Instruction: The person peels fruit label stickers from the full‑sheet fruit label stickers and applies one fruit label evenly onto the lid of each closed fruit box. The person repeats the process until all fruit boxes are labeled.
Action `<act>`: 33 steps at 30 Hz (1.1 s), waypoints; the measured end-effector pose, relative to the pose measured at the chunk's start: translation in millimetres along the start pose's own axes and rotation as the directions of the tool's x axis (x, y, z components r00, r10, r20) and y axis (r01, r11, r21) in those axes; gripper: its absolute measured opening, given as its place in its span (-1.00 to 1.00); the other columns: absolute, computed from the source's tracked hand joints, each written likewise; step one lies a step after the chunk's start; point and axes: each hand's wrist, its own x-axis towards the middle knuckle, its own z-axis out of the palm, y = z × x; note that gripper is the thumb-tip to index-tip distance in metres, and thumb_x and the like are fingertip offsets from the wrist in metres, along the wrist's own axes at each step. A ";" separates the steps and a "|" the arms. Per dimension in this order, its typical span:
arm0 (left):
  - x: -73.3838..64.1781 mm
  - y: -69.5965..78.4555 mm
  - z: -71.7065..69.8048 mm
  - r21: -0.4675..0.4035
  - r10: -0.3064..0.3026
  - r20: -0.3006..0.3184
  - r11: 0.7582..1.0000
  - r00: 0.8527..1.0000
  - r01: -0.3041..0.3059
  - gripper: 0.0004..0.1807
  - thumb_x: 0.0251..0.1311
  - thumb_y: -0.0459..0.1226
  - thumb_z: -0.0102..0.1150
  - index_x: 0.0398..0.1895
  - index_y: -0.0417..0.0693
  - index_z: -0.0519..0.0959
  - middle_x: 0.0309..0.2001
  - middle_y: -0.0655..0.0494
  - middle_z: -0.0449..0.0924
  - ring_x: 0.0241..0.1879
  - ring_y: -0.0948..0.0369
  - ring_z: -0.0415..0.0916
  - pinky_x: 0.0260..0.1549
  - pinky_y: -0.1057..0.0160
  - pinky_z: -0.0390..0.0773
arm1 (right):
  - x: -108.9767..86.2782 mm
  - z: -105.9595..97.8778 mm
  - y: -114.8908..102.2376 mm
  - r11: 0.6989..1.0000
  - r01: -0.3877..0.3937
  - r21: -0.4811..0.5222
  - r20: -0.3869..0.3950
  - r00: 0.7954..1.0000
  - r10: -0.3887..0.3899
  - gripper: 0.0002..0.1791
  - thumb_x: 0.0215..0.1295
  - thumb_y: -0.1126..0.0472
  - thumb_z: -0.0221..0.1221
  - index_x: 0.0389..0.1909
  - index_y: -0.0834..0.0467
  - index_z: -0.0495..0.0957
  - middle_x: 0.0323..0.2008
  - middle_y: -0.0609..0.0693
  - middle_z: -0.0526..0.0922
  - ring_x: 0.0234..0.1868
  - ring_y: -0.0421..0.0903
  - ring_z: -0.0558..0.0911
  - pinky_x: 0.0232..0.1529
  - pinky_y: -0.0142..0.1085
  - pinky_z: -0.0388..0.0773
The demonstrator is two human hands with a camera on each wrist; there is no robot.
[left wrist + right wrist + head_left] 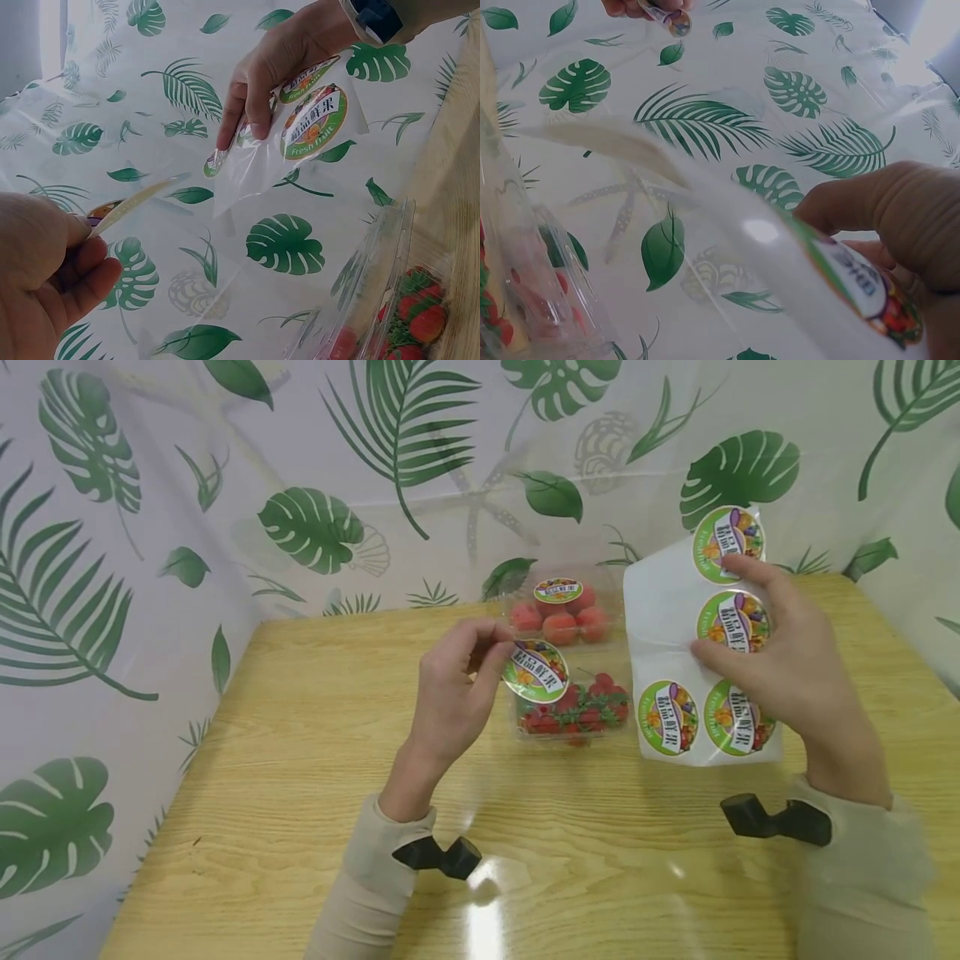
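Note:
My left hand (459, 689) pinches a round fruit sticker (536, 672) by its edge, between thumb and fingers. The sticker is off its backing and hangs over the clear plastic box (573, 727) of red fruit with green stems. In the left wrist view the same sticker (127, 208) shows almost edge-on. My right hand (798, 668) grips a white sticker sheet (660, 602) by its right side, thumb in front. Several round labels remain on that sheet, and it bends in the right wrist view. Behind the nearer box stands another part with round red-orange fruit (560, 627).
An oval label (558, 590) sits on the lid over the rear fruit. The boxes stand on a wooden table (337, 710) near its back edge. A leaf-patterned cloth (300, 460) hangs behind and at the sides. Black mounts (438, 857) are strapped to both sleeves.

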 end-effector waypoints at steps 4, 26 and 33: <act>0.1 0.0 1.9 -0.009 0.001 0.003 1.000 1.000 -0.001 -0.96 0.30 -0.52 0.15 -0.23 -0.33 0.54 -0.32 -0.09 0.59 -0.44 0.21 0.48 -0.46 0.37 0.50 | 1.2 -6.3 9.5 0.999 -0.044 -0.002 0.001 0.999 0.044 -0.08 0.18 0.39 0.33 0.51 -0.06 0.14 -0.24 -0.15 0.51 -0.50 -0.32 0.64 -0.55 -0.37 0.62; -0.5 -0.8 3.1 0.004 -0.013 0.017 1.000 1.000 0.013 -0.97 0.33 -0.49 0.13 -0.21 -0.31 0.54 -0.29 -0.08 0.60 -0.44 0.23 0.48 -0.48 0.36 0.49 | 16.8 -18.7 46.9 0.986 -0.162 -0.024 0.039 0.986 0.163 -0.08 0.27 0.37 0.23 0.57 0.00 -0.01 -0.03 0.12 0.39 -0.46 -0.33 0.60 -0.51 -0.33 0.63; -1.7 -1.0 3.6 0.005 -0.022 0.026 1.000 0.999 0.022 -0.96 0.34 -0.48 0.13 -0.21 -0.32 0.54 -0.29 -0.08 0.61 -0.44 0.23 0.48 -0.50 0.31 0.49 | 20.0 -15.5 61.3 0.984 -0.147 -0.099 0.059 0.986 0.153 -0.08 0.28 0.39 0.19 0.57 0.07 -0.05 0.14 0.24 0.29 -0.43 -0.31 0.55 -0.51 -0.34 0.61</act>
